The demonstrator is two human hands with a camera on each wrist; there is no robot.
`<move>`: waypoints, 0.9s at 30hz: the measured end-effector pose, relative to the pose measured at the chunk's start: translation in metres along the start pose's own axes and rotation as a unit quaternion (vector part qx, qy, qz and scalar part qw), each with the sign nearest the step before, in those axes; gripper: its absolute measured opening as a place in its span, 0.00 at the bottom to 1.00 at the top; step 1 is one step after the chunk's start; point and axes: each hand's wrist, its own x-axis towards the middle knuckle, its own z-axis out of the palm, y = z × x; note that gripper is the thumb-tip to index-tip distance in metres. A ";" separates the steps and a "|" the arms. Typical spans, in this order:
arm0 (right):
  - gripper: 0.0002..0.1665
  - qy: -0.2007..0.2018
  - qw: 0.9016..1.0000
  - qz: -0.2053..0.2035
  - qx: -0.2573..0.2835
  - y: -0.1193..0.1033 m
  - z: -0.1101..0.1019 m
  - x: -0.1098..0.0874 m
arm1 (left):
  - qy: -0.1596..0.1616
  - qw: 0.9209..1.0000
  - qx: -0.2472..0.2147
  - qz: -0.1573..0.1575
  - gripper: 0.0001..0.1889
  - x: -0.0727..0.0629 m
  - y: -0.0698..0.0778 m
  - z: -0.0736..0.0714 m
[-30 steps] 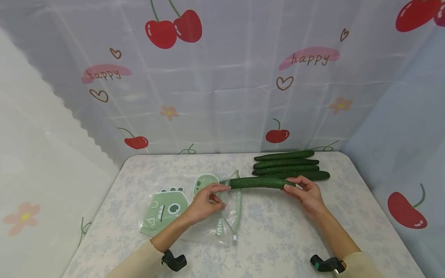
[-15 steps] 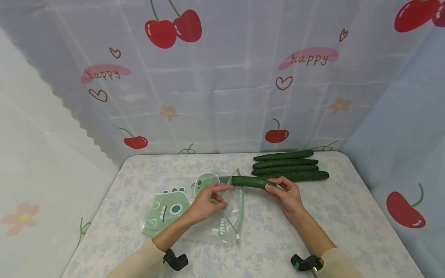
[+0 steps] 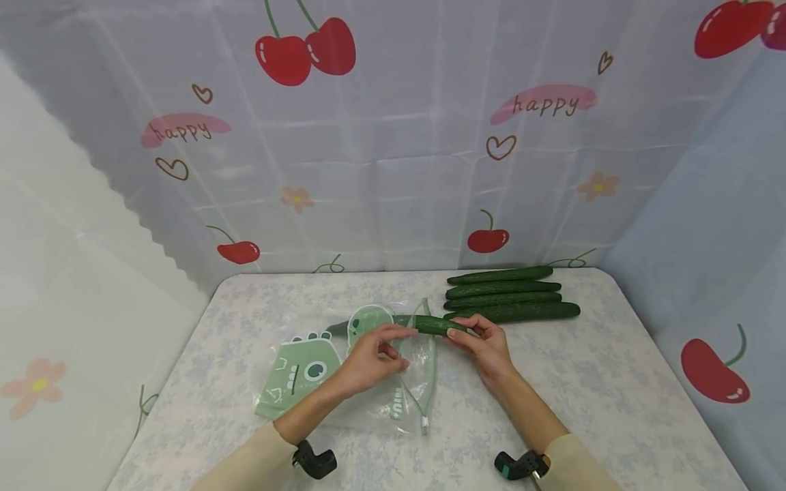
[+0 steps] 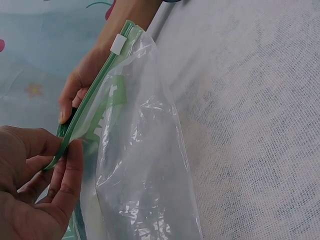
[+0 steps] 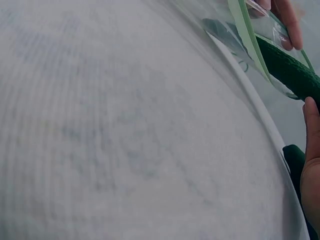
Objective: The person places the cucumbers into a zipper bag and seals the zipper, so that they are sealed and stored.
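A clear zip bag (image 3: pixel 368 416) with green cartoon monsters lies on the table, its mouth to the right. In the left wrist view, my left hand (image 4: pixel 37 185) pinches the bag's green zip edge (image 4: pixel 95 82) between thumb and finger; a white slider (image 4: pixel 118 44) sits near that edge's far end. My right hand (image 3: pixel 488 349) grips the right end of a dark green cucumber (image 3: pixel 432 325). Most of this cucumber is inside the bag, showing dimly through the plastic. In the right wrist view the cucumber (image 5: pixel 285 65) passes through the bag's parted mouth.
Several more cucumbers (image 3: pixel 503 298) lie side by side at the table's back right, just behind my right hand. The table (image 3: pixel 552 368) has a pale blue-white patterned cover. A curtain (image 3: pixel 381 136) with printed cherries hangs behind its back edge.
My right hand has moved left with the cucumber, which has slid deeper into the bag. The left hand keeps its hold on the bag's edge, shifting slightly right with it.
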 end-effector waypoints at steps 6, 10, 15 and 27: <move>0.14 -0.001 1.000 -0.006 0.000 -0.001 0.010 -0.002 | -0.004 1.000 -0.001 0.010 0.29 0.001 0.007 0.002; 0.14 0.000 1.000 -0.017 -0.012 -0.003 0.012 -0.003 | -0.009 1.000 -0.005 0.011 0.29 0.002 0.009 0.004; 0.15 -0.011 0.999 -0.029 -0.044 -0.006 0.010 -0.006 | -0.011 1.000 -0.005 0.007 0.29 0.002 0.010 0.005; 0.16 -0.013 0.993 0.053 -0.103 -0.009 0.005 -0.010 | -0.018 1.000 -0.002 -0.002 0.28 0.000 0.000 0.008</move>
